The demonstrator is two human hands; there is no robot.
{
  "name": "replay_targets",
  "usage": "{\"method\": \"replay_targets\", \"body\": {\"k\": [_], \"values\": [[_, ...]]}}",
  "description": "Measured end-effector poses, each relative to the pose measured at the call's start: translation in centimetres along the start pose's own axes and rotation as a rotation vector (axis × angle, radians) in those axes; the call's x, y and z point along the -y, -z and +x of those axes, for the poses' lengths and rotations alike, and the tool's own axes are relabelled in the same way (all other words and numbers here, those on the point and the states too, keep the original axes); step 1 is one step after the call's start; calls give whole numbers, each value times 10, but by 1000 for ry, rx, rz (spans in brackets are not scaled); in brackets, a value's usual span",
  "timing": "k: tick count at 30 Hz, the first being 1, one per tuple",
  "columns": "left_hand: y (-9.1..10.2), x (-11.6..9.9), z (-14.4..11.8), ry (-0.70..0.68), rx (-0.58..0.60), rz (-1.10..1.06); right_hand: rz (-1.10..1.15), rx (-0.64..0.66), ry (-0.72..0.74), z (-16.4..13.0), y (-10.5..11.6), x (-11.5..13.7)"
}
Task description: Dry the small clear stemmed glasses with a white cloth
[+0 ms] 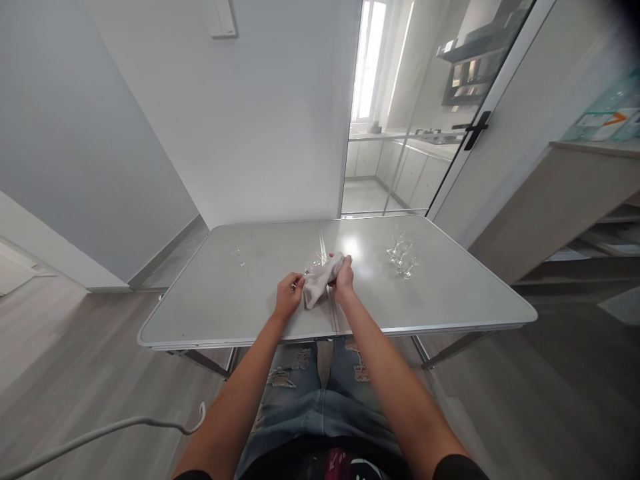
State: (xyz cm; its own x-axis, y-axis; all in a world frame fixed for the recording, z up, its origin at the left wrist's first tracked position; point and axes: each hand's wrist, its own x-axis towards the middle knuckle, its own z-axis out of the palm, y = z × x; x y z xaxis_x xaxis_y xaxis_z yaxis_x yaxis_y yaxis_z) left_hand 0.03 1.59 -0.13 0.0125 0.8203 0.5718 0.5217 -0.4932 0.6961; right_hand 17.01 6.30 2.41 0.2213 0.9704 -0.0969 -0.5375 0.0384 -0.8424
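Note:
A pale grey-white sock (320,285) is stretched slantwise between my hands, just above the middle of the table. My right hand (344,277) is closed around its upper right end. My left hand (290,293) is pinched at the sock's left edge; a small shiny piece shows at the fingertips, too small to name. Behind the sock lie some thin clear plastic pieces (316,264), partly hidden by it. To the right is a loose pile of clear, thin plastic pieces (402,256), their exact kind unclear.
The grey folding table (225,293) has a seam down its middle. A few tiny clear bits (239,256) lie on its left half. A white wall (260,133) stands behind it, a glass door (400,113) at the back right. A pale cable (125,423) hangs at lower left.

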Motion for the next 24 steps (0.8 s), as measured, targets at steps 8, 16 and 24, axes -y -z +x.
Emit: {"method": "replay_targets", "body": {"k": [8,16,24], "values": [[-1,-2,1,-2,-5,-28,473,326,-215,-4,1,5],[-1,2,1,-5,44,-79,587,415,-261,-16,9,-6],[-1,4,0,4,91,-87,456,262,-39,-18,11,-4]]}}
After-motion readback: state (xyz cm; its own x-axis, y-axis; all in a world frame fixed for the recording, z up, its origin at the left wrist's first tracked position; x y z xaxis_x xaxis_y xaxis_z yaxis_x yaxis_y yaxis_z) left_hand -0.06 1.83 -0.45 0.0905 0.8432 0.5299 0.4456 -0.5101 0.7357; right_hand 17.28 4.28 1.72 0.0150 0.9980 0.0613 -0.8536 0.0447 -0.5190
